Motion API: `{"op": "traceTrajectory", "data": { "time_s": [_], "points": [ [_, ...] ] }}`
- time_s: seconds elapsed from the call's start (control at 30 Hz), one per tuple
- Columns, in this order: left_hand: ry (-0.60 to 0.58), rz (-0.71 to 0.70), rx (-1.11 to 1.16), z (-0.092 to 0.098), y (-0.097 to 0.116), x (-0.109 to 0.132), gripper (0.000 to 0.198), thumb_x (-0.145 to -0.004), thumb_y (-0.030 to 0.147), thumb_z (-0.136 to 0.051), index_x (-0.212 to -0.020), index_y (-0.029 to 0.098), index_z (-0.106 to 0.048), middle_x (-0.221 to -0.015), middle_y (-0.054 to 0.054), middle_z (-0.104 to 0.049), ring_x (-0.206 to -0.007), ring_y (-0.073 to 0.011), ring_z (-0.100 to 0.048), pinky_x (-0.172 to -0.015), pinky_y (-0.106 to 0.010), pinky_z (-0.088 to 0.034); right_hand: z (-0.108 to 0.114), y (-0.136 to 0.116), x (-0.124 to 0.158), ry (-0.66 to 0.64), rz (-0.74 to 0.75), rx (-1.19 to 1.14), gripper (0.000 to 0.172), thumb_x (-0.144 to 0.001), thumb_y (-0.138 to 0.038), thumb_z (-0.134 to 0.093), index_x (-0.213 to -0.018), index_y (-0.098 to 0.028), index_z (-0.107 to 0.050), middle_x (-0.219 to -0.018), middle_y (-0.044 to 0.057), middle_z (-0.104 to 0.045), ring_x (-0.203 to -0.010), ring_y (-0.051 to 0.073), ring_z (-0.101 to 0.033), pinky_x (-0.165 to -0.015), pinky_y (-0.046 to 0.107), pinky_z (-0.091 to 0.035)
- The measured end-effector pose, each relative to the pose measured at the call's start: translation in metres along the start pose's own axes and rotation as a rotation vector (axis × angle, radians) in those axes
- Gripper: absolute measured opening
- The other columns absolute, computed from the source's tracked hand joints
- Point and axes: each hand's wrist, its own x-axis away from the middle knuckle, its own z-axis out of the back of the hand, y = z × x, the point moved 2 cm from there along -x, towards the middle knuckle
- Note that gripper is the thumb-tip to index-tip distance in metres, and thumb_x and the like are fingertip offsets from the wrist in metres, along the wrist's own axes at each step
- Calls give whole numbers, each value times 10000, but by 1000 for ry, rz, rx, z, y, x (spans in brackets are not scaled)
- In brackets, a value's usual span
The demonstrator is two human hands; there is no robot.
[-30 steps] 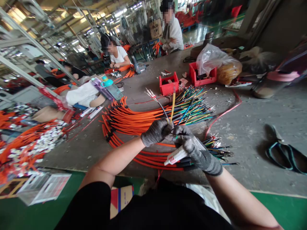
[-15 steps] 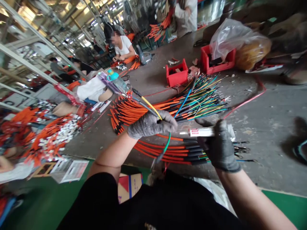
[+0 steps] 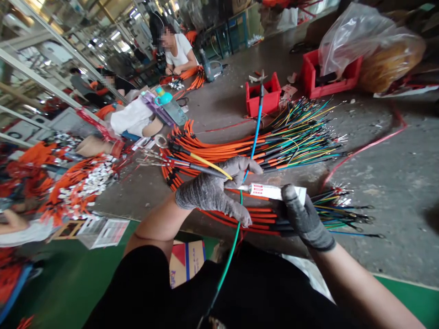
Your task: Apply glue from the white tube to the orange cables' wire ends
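My left hand (image 3: pixel 214 188), in a grey glove, is closed around a bunch of thin wires (image 3: pixel 197 161): yellow and black ones point left with bare metal terminals, a blue one (image 3: pixel 256 125) rises up, a green one (image 3: pixel 230 249) hangs down toward my lap. My right hand (image 3: pixel 303 219), also gloved, grips a small white tube with a red label (image 3: pixel 270 191), its nozzle touching the wires at my left hand. Beneath both hands lie orange cables with coloured wire ends (image 3: pixel 274 141).
Two red bins (image 3: pixel 260 96) and a plastic bag (image 3: pixel 356 34) sit farther back on the grey table (image 3: pixel 394 183). A bottle with a teal cap (image 3: pixel 169 107) lies at left. Heaps of orange harnesses (image 3: pixel 65 189) fill the left. Other people work at the far end.
The view has shifted down and right. My left hand turned the wire bunch so the terminals now point left. The tube in my right hand swung level and its nozzle met the wires.
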Motion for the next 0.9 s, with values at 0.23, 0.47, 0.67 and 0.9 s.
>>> {"op": "traceTrajectory", "data": {
  "time_s": [0.23, 0.47, 0.67, 0.9],
  "points": [
    [30, -25, 24, 3, -1, -1, 815, -631, 638, -938, -1231, 189, -619, -696, 108, -356, -553, -64, -262, -546, -248, -305, 10, -5, 1, 129, 37, 83, 572, -970, -727, -517, -649, -253, -528, -549, 10, -504, -493, 165, -451, -445, 326, -386],
    [68, -61, 58, 3, 0, 4, 687, -665, 566, -953, -1151, 210, -622, -698, 105, -362, -561, -58, -281, -578, -231, -346, 6, -23, 0, 9, 244, 131, 596, -1064, -622, -395, -618, -236, -483, -514, -7, -476, -473, 140, -430, -451, 296, -320],
    [69, -4, 269, 5, -9, 1, 933, -554, 956, -728, -1079, 201, -575, -690, 80, -418, -528, -62, -294, -449, -224, -274, 5, -33, -3, 21, 390, 273, 575, -1084, -552, -374, -618, -232, -476, -531, -6, -495, -474, 136, -442, -475, 301, -333],
    [355, -160, -206, 12, -2, -30, 438, -949, 613, -652, -869, 183, -650, -896, -31, -670, -879, -169, -668, -863, -316, -575, 16, -37, -2, 71, 595, 523, 438, -1105, -373, -331, -788, -226, -595, -727, 58, -659, -631, 196, -590, -561, 332, -385]
  ]
}}
